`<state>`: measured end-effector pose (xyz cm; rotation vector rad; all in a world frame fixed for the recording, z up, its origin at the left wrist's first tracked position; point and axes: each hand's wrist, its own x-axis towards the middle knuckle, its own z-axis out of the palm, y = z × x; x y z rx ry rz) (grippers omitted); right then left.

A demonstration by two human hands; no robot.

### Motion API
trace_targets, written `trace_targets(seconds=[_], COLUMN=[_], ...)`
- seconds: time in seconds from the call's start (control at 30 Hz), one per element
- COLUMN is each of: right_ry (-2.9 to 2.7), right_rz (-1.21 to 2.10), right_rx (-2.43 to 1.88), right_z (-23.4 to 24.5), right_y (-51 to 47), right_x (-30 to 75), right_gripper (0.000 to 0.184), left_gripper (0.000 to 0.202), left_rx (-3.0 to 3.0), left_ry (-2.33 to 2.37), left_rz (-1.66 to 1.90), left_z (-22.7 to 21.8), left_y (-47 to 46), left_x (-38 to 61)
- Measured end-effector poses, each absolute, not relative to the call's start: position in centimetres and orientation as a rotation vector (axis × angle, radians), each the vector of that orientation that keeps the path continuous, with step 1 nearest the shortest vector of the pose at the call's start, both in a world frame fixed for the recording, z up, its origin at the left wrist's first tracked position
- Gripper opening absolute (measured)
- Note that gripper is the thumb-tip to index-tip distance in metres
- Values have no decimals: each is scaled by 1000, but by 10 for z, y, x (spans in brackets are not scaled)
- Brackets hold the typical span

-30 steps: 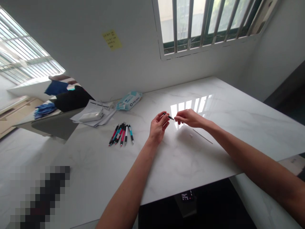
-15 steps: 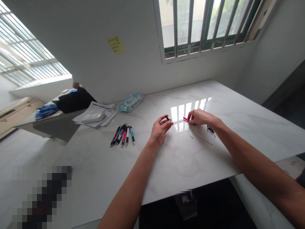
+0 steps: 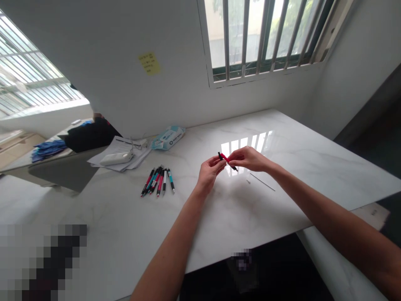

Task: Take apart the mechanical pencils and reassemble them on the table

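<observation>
Both my hands meet above the middle of the white marble table (image 3: 257,217). My left hand (image 3: 210,172) pinches the black end of a red and black pen (image 3: 226,159). My right hand (image 3: 249,159) is closed on the other part of the same pen, its dark tip pointing down to the right. Just right of my hands, a thin white refill (image 3: 262,182) and a tiny white piece (image 3: 248,181) lie on the table. A bunch of several red, teal and black pens (image 3: 157,180) lies to the left.
A pack of wet wipes (image 3: 168,137) sits near the wall, beside papers with a white device (image 3: 116,158) on them. A yellow sticky note (image 3: 149,63) is on the wall. Dark bags (image 3: 87,133) and blue cloth (image 3: 46,149) lie on the far left counter.
My right hand picked the red pen part up from the table at the right and brought it back to my left hand, which still pinches the black piece. The view shifted slightly.
</observation>
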<state>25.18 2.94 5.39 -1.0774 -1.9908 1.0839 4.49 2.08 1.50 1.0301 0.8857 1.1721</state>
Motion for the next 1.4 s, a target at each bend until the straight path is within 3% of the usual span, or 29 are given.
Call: trace_targets(seconds=[0.4,0.5,0.77,1.2,1.3,1.4], right_ry=[-2179,-2250,-2350,-2603,-2389,-2025], right_rz=[495,475,302,272,277,507], right_rx=[-1527,-1605,-1438,-1042,-1120,-1194], right_z=[44,38,20,18,16,16], right_y=[-4,-20,-30,23,27,25], right_x=[263,273,282,268,269,268], right_gripper=[11,9,31,17,19,22], left_gripper=[39,41,37,37,40,45], left_rx=[1138,1168,1388,1455,1411,1331], left_ry=[934,977,958,991,1020,1013], left_rz=[1139,1167,1221,1233,1298,1331], left_z=[25,23,14,5,3,4], left_y=[19,22,27,35,39,38], left_x=[37,35,38,30,26,26])
